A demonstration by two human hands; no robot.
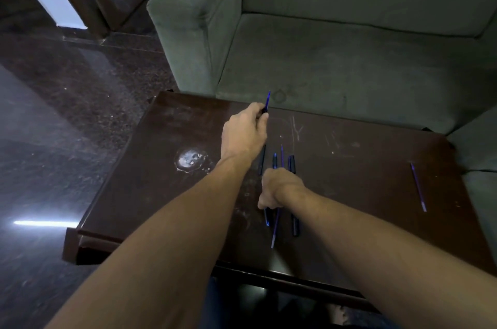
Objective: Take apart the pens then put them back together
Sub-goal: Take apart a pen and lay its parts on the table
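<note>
The left hand (246,129) pinches a pen part (266,102), blue tip up. The right hand (278,188) is fisted over the loose parts (293,194) at table centre; one refill (418,186) lies well apart, right. They look light, slim, rollable: pinch mid-barrel. The dark table (161,167) is scuffed; a sofa (349,32) stands behind.

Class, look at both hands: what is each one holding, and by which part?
Left hand pinches a pen piece at its lower end, blue tip up. Right hand grips pen parts on the table around their middles.
</note>
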